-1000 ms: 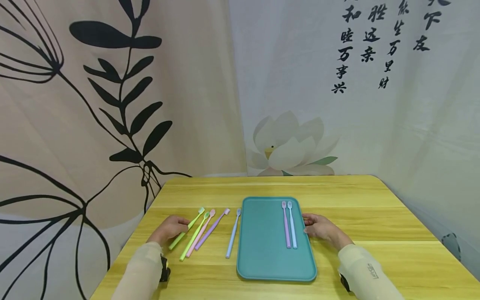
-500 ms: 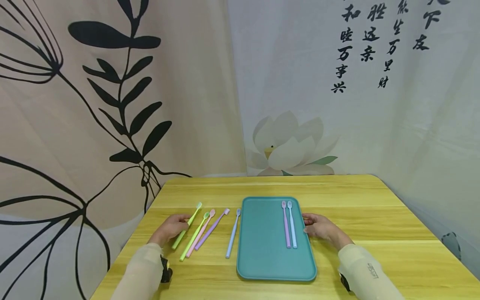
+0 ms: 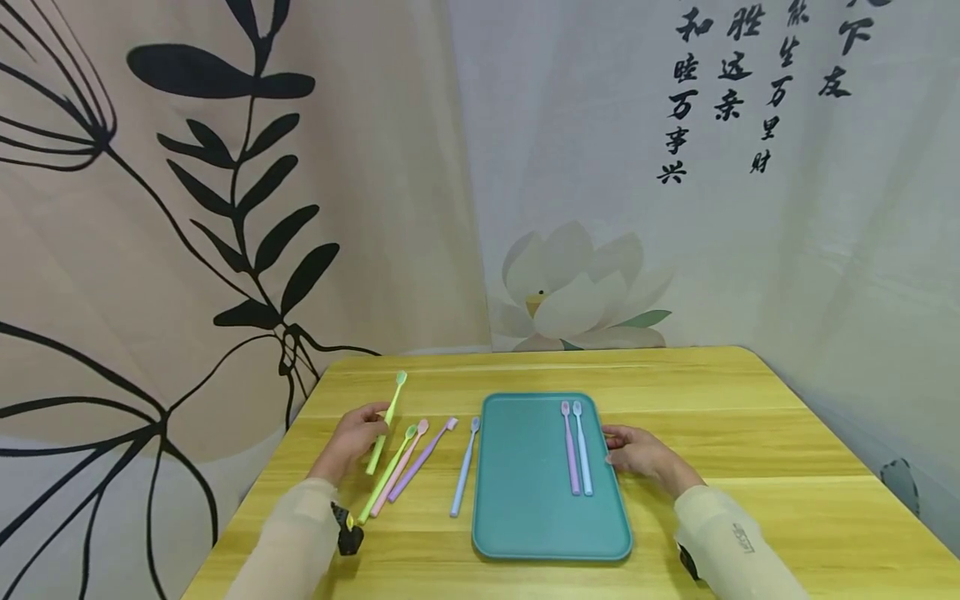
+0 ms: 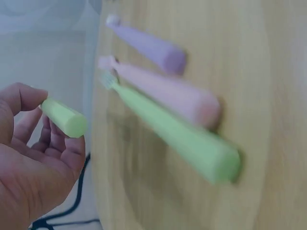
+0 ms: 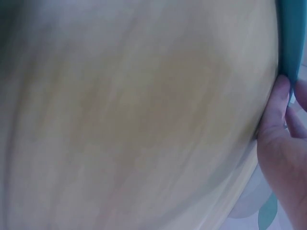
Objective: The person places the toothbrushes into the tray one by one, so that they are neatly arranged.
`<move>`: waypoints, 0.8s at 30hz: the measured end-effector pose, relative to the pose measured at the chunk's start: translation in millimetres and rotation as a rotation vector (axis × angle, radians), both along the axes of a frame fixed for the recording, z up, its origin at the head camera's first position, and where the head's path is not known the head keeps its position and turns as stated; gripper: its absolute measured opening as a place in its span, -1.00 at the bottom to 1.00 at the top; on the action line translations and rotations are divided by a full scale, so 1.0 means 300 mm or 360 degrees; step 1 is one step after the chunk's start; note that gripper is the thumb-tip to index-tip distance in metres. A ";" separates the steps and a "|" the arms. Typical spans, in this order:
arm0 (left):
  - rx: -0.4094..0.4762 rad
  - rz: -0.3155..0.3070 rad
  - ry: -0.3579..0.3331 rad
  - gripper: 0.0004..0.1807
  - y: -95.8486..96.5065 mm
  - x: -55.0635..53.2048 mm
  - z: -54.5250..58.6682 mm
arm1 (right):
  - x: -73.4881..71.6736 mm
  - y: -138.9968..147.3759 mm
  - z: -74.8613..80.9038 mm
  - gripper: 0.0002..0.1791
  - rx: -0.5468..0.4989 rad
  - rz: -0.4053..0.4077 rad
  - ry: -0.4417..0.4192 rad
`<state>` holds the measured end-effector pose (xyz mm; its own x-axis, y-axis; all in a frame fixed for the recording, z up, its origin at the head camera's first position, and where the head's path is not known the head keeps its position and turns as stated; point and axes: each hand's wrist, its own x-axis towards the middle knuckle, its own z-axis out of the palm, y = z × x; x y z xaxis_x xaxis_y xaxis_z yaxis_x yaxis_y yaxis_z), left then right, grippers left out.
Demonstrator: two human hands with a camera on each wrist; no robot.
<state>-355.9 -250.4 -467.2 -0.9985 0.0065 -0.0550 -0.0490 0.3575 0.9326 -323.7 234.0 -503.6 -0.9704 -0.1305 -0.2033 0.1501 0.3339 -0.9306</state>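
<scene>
My left hand [image 3: 358,435] pinches a yellow-green toothbrush [image 3: 390,417] by its handle, raised off the table with the head pointing up and away. In the left wrist view, the butt end of that toothbrush [image 4: 64,117] sticks out between thumb and fingers. Just right of the hand lie a green toothbrush [image 3: 387,475], a pink one [image 3: 400,468] and a purple one [image 3: 422,461]. My right hand [image 3: 647,454] holds the right edge of a teal tray [image 3: 540,525]; some of its fingertips are hidden. On the tray, a purple toothbrush [image 3: 570,448] and a blue one [image 3: 582,448] lie side by side.
Another blue toothbrush [image 3: 465,467] lies on the wooden table [image 3: 712,383] close to the tray's left edge. Behind the table hangs a printed cloth [image 3: 405,208]. A dark cable [image 4: 79,191] shows below the table edge in the left wrist view.
My left hand has lifted the yellow-green toothbrush and moved it forward and slightly right, tilting it more upright. The right hand and the tray have stayed in place.
</scene>
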 end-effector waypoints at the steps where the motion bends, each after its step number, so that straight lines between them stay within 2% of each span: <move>1: 0.0020 0.0007 0.0008 -0.44 0.011 -0.002 0.007 | 0.000 0.000 0.000 -0.32 -0.0004 0.0001 -0.0001; 11: 0.0191 0.0025 0.0041 -0.43 0.141 -0.020 0.063 | 0.001 -0.003 -0.002 -0.33 0.0002 -0.0019 0.0010; 16: 0.0312 0.0069 0.0021 -0.45 0.212 -0.021 0.090 | -0.005 -0.008 -0.010 -0.33 -0.0041 -0.0035 0.0005; 19: 0.0341 0.0100 0.0017 -0.46 0.251 -0.024 0.101 | -0.004 -0.009 -0.011 -0.33 -0.0040 -0.0033 0.0007; 24: 0.0378 0.0100 0.0010 -0.47 0.316 -0.027 0.110 | 0.003 -0.004 -0.004 -0.32 -0.0034 -0.0017 0.0018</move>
<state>-364.1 -155.7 -434.3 -0.9976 -0.0434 -0.0533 -0.0583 0.1246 0.9905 -322.9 232.6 -504.9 -0.9740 -0.1242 -0.1894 0.1428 0.3124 -0.9392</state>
